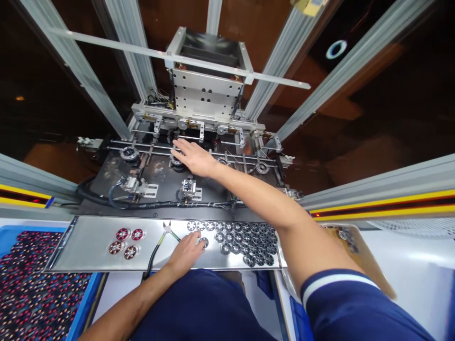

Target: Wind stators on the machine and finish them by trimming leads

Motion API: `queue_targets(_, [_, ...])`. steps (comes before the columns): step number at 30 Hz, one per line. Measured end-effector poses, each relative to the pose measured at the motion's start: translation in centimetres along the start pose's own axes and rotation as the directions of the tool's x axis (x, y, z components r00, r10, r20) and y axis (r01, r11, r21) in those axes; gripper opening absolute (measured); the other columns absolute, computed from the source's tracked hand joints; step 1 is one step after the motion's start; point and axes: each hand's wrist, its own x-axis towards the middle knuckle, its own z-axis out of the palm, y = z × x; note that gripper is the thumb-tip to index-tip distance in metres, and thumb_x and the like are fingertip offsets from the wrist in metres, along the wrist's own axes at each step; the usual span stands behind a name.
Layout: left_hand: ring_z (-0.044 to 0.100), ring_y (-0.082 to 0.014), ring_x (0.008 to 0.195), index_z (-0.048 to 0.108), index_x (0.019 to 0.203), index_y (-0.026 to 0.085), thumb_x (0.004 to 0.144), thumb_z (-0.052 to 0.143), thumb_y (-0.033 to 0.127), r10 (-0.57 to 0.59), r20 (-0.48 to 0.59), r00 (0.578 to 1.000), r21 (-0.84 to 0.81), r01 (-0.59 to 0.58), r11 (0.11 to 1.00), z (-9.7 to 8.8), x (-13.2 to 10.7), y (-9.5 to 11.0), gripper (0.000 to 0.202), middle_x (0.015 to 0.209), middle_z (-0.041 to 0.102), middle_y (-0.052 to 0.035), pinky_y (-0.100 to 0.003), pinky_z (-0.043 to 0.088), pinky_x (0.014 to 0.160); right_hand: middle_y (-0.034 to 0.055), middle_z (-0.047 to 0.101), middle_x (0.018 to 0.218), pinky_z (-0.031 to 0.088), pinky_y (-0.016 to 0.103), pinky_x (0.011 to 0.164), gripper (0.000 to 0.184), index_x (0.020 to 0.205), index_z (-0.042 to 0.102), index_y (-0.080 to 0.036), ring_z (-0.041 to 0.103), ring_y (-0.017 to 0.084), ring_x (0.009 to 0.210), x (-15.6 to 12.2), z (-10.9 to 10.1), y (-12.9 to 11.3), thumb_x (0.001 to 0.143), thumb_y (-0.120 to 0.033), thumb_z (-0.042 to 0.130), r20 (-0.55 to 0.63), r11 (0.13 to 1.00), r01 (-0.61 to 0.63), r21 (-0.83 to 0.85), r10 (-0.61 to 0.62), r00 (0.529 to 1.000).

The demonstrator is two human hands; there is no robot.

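Note:
My right hand point(195, 157) reaches across the machine with its fingers stretched out over a round fixture point(177, 160), whose top it partly covers. Whether something lies under the fingers cannot be seen. Low over the metal tray point(85, 237), my left hand point(185, 252) has its thumb and fingers closed at the edge of a dark stator core point(204, 242). Beside that hand lie cutting pliers point(167, 229) with green-yellow handles. Bare dark stator cores point(245, 237) crowd the tray's right part. Several wound stators point(122, 234) with red and copper coils lie on the left.
A blue bin point(80, 308) full of wound stators stands at the left. Other round fixtures point(130, 154) sit along the machine plate. Yellow light-curtain bars point(387, 203) flank the opening, and aluminium posts point(287, 57) rise behind. A brown tray point(355, 255) lies under my right arm.

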Motion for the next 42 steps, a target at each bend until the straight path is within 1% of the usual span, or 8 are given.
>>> queue_targets(5, [0.064,-0.0205,0.094,0.060,0.101,0.017,0.093,0.056,0.029,-0.048,-0.109,0.993,-0.151,0.031,0.988,-4.1,-1.5,1.2,0.015,0.100,0.066,-0.0071,-0.042,0.053,0.086,0.0173,0.055,0.130,0.041,0.046,0.108,0.035,0.125,0.054,-0.009,0.043,0.025,0.132,-10.0,-2.1,-6.7,0.091,-0.008,0.046,-0.368,0.948,0.141,0.286,-0.028,0.929])
queue_targets(9, [0.064,-0.0189,0.092,0.049,0.110,0.020,0.095,0.050,0.030,-0.081,-0.157,0.984,-0.299,0.031,0.954,-9.7,-3.8,3.9,0.018,0.099,0.063,-0.0067,-0.034,0.055,0.083,0.0172,0.061,0.116,0.053,0.038,0.091,0.048,0.130,0.051,-0.010,0.058,0.023,0.107,-16.9,-1.1,-12.4,0.088,-0.031,0.065,-0.338,0.755,0.208,0.622,0.019,0.941])
queue_targets(17, [0.067,-0.0164,0.088,0.058,0.105,0.024,0.086,0.067,0.029,-0.109,-0.206,0.972,-0.665,-0.057,0.744,-12.6,-5.5,8.1,0.022,0.095,0.068,-0.0029,-0.024,0.055,0.078,0.0095,0.068,0.088,0.053,0.034,0.069,0.039,0.125,0.060,-0.018,0.061,0.019,0.078,-18.0,-1.0,-17.2,0.086,-0.012,0.062,-0.516,0.720,0.184,0.669,0.271,0.813])
queue_targets(22, [0.072,-0.0153,0.078,0.068,0.100,0.022,0.080,0.074,0.024,-0.193,-0.354,0.915,-0.592,-0.060,0.804,-11.8,-5.8,8.8,0.022,0.088,0.075,-0.0026,-0.020,0.057,0.071,0.0171,0.067,0.110,0.054,0.040,0.085,0.035,0.115,0.068,-0.014,0.063,0.024,0.102,-18.6,-2.1,-16.5,0.082,-0.024,0.072,-0.467,0.623,0.209,0.754,0.285,0.837])
queue_targets(26, [0.075,-0.0157,0.087,0.072,0.106,0.028,0.077,0.076,0.022,0.083,-0.408,0.909,-0.231,-0.191,0.954,-12.8,-6.1,8.9,0.030,0.099,0.079,-0.0018,-0.018,0.058,0.080,0.0146,0.048,0.147,0.050,0.035,0.097,0.018,0.102,0.076,-0.016,0.052,0.023,0.130,-18.8,-3.6,-14.5,0.088,-0.022,0.065,-0.189,0.387,0.132,0.913,0.114,0.975])
queue_targets(31, [0.075,-0.0157,0.091,0.071,0.110,0.026,0.083,0.071,0.027,0.288,-0.354,0.890,-0.052,-0.326,0.944,-13.0,-5.3,9.2,0.027,0.105,0.078,-0.0045,-0.018,0.057,0.084,0.0111,0.045,0.150,0.038,0.030,0.110,0.019,0.101,0.076,-0.015,0.044,0.023,0.138,-18.6,-2.9,-12.4,0.087,-0.024,0.067,0.042,0.149,-0.031,0.988,-0.076,0.996])
queue_targets(37, [0.076,-0.0176,0.091,0.069,0.111,0.026,0.085,0.069,0.028,0.342,-0.303,0.890,-0.021,-0.365,0.931,-11.8,-4.4,9.0,0.026,0.104,0.078,-0.0059,-0.018,0.058,0.080,0.0181,0.041,0.151,0.029,0.031,0.116,0.021,0.100,0.073,-0.008,0.035,0.024,0.143,-18.9,-1.3,-11.4,0.090,-0.023,0.062,0.020,0.195,0.033,0.980,-0.263,0.965])
queue_targets(42, [0.075,-0.0174,0.079,0.057,0.124,0.020,0.085,0.068,0.030,0.123,-0.324,0.938,-0.046,-0.146,0.988,-8.6,-3.7,6.8,0.041,0.096,0.077,-0.0075,-0.024,0.060,0.076,0.0164,0.041,0.152,0.033,0.028,0.113,0.016,0.100,0.071,-0.009,0.041,0.019,0.140,-18.2,-3.6,-8.0,0.091,-0.017,0.060,-0.001,0.313,0.091,0.945,-0.275,0.962])
